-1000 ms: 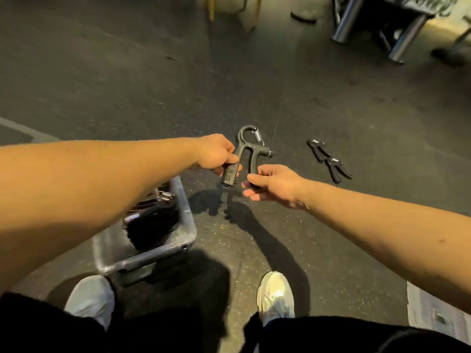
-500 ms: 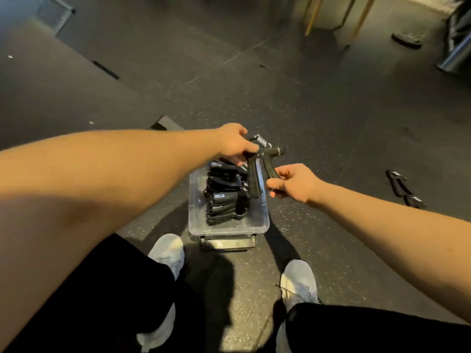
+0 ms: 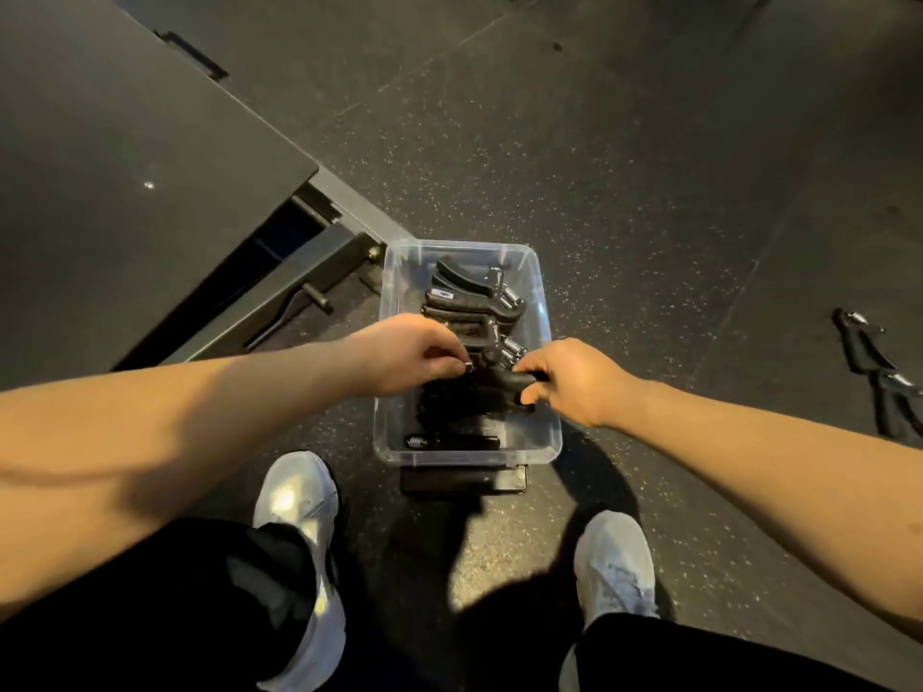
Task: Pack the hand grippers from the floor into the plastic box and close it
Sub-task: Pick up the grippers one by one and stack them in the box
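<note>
A clear plastic box (image 3: 548, 432) sits open on the dark floor in front of my feet, with several black hand grippers (image 3: 469, 302) stacked inside. Both hands hold one black hand gripper (image 3: 492, 374) low over the box's middle. My left hand (image 3: 409, 354) pinches its left end, and my right hand (image 3: 569, 379) grips its right handle. Two more hand grippers (image 3: 879, 372) lie on the floor far to the right. A dark flat piece (image 3: 464, 480), maybe the lid, shows under the box's near edge.
A black platform with a metal frame (image 3: 150, 167) runs along the left, close to the box's far left corner. My two white shoes (image 3: 294, 501) stand just behind the box. Speckled rubber floor lies open to the right.
Both hands carried the hand gripper from the open floor to the box and lowered it in among the others. My view swung left and down onto the box.
</note>
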